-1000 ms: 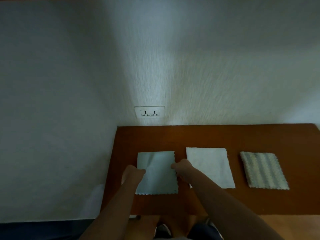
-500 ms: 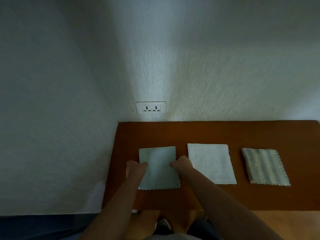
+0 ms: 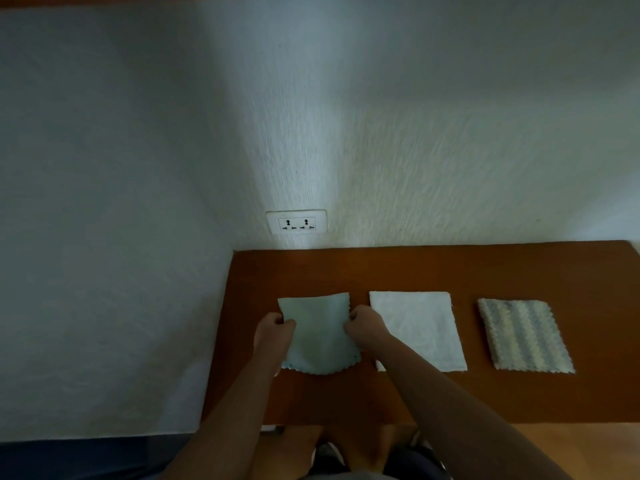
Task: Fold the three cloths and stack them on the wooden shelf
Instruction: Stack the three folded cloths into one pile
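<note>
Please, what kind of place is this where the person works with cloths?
Probably a corner of a home room: a brown wooden shelf against white textured walls, a white double wall socket just above it, and a pale green scalloped cloth that the left hand and right hand grip.

left hand (image 3: 274, 336) + right hand (image 3: 367, 326) pinch green cloth (image 3: 320, 336) sides | wooden shelf (image 3: 415, 393)

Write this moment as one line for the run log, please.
left hand: grips green cloth, left edge | right hand: grips same cloth, right edge | white cloth, striped cloth: lying apart on wooden shelf
</note>
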### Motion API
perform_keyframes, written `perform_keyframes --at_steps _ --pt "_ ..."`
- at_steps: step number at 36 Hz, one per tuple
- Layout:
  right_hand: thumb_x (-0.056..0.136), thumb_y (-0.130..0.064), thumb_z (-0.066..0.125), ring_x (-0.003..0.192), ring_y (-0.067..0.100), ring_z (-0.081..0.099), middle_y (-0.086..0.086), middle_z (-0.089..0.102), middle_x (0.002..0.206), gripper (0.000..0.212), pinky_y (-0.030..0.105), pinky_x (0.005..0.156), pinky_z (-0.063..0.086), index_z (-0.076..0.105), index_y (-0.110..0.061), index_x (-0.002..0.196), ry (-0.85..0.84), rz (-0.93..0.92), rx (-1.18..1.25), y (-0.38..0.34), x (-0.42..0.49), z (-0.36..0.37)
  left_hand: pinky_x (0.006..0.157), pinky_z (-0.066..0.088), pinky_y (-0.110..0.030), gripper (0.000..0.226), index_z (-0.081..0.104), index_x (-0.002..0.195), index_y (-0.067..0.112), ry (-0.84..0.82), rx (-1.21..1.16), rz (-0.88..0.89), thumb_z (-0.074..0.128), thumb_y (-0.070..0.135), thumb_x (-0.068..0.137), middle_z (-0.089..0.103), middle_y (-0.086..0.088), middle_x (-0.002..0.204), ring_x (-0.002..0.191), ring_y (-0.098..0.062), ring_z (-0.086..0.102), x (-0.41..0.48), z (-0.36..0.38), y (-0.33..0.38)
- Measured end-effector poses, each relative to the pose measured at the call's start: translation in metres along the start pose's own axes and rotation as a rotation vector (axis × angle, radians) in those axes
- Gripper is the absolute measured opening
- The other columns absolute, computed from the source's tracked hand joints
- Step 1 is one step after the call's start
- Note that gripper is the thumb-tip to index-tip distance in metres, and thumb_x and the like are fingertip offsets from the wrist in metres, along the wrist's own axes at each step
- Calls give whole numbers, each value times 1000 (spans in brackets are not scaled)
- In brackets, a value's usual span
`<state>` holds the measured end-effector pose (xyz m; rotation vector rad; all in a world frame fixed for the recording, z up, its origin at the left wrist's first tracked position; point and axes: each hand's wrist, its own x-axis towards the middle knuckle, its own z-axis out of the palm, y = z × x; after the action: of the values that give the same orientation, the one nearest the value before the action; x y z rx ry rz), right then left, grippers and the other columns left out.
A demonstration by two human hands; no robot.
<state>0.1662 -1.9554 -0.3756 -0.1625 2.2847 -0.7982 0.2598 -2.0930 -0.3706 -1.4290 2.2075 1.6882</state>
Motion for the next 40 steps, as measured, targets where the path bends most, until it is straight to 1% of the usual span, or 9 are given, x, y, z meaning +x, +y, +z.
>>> perform_keyframes --at_steps 2,6,9,13,20,23,29,33,40 --pt "92 -10 45 65 8 40 -3 40 71 7 19 54 31 52 -7 92 26 -22 35 2 -1 -10 61 40 -29 7 54 84 17 16 14 51 50 14 89 54 -2 79 70 -15 50 -3 6 9" --pt "91 -9 45 60 9 35 -1 38 68 10 20 52 29 45 -8 81 80 -42 91 16 -6 -36 67 45 -32 8 53 97 16 22 18 117 50 17 90 57 -2 86 79 -18 56 -11 22 28" --pt "92 -11 45 62 10 38 0 41 68 15 21 55 31 45 -9 77 129 -26 137 33 -9 -57 73 48 -36 15 54 104 13 -25 6 162 50 17 90 59 -4 94 86 -22 59 -19 41 37" --pt "92 -11 45 59 13 36 1 38 65 27 25 54 29 38 -14 66 183 14 171 57 -15 -83 71 49 -35 14 55 104 12 -83 18 191 51 14 90 58 -1 90 84 -20 58 -28 70 44" --pt "94 -15 47 63 11 41 0 44 72 9 26 58 35 47 -8 89 205 55 134 93 -27 -114 71 48 -34 7 56 97 13 -197 81 193 53 13 90 61 -4 94 88 -20 60 -38 110 50" --pt "96 -18 46 64 10 40 -1 43 74 8 23 53 32 46 -10 96 199 89 103 104 -26 -120 73 51 -37 7 56 96 12 -235 110 181 52 13 91 63 -6 97 89 -21 62 -39 121 49" --pt "96 -18 44 71 15 45 4 49 83 12 26 58 35 49 -10 104 160 113 47 115 -23 -123 80 54 -46 6 53 98 17 -280 222 158 48 14 94 62 -7 102 94 -25 61 -34 132 42" --pt "97 -17 41 60 8 37 -3 40 71 5 21 49 27 42 -13 94 150 120 -15 119 -18 -122 84 53 -47 14 51 107 15 -324 338 185 41 12 97 57 -3 100 97 -24 59 -33 136 37" --pt "97 -16 40 60 8 35 -2 38 71 7 22 49 26 40 -12 91 112 145 -40 127 -16 -119 81 55 -43 22 48 118 15 -303 406 173 40 11 97 53 2 95 93 -22 58 -30 139 29"
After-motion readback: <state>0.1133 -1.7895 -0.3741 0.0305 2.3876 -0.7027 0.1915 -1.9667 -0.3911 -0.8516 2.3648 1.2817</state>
